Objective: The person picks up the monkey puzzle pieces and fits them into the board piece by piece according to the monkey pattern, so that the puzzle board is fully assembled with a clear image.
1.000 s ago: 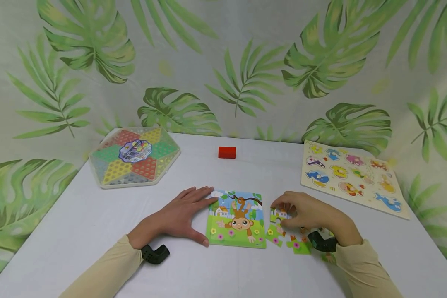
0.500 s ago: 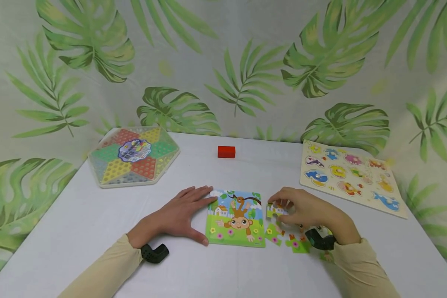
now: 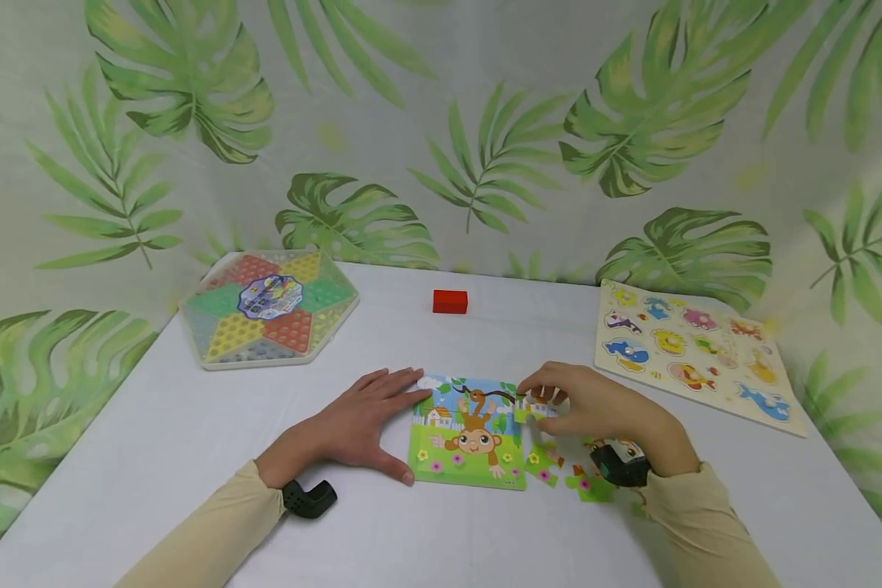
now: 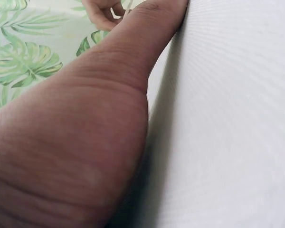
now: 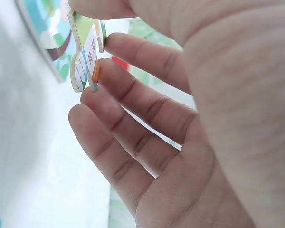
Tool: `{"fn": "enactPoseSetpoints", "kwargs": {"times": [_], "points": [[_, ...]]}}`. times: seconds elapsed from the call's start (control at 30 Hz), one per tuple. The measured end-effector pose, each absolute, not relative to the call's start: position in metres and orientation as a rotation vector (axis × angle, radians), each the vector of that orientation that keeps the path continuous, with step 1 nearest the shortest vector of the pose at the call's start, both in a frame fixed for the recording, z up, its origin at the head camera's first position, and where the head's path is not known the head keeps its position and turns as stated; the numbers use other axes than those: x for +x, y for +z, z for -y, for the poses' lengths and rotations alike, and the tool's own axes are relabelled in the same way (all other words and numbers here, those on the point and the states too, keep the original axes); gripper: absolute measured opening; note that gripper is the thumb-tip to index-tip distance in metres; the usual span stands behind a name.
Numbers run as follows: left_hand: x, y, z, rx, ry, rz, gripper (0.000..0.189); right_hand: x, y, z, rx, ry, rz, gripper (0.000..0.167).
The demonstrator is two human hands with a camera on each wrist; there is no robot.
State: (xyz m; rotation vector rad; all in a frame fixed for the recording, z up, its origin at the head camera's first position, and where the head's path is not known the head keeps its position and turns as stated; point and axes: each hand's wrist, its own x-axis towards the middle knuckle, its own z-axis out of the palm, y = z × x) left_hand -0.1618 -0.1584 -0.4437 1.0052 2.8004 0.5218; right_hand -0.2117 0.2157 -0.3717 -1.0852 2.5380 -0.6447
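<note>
A square monkey picture board (image 3: 466, 441) lies on the white table. My left hand (image 3: 360, 425) rests flat at the board's left edge, fingers spread, with the thumb at the lower corner. Between the thumb and fingertips of my right hand (image 3: 595, 402) I pinch a jigsaw piece (image 3: 532, 410) printed with a house, held up beside the board's upper right edge. The right wrist view shows that jigsaw piece (image 5: 88, 59) nearly edge-on. Several loose jigsaw pieces (image 3: 591, 487) lie below the right hand, partly hidden by the hand and wrist.
A hexagonal Chinese checkers board (image 3: 268, 310) lies at the back left. A red block (image 3: 450, 301) stands at the back middle, and a wooden sea-animal knob puzzle (image 3: 694, 355) lies at the right. A leaf-print cloth (image 3: 485, 163) hangs behind the table.
My right hand has lifted the house piece slightly and carried it left, up to the picture board's right edge. The left hand has stayed in place.
</note>
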Motion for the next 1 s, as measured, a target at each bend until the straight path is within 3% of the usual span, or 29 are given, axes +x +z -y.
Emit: {"fn": "enactPoseSetpoints", "kwargs": {"times": [1.0], "points": [[-0.162,-0.444,0.159,1.013,0.507,-2.805,0.119,-0.198,-0.354,-0.130,-1.133,-0.663,-2.379,0.044]]}}
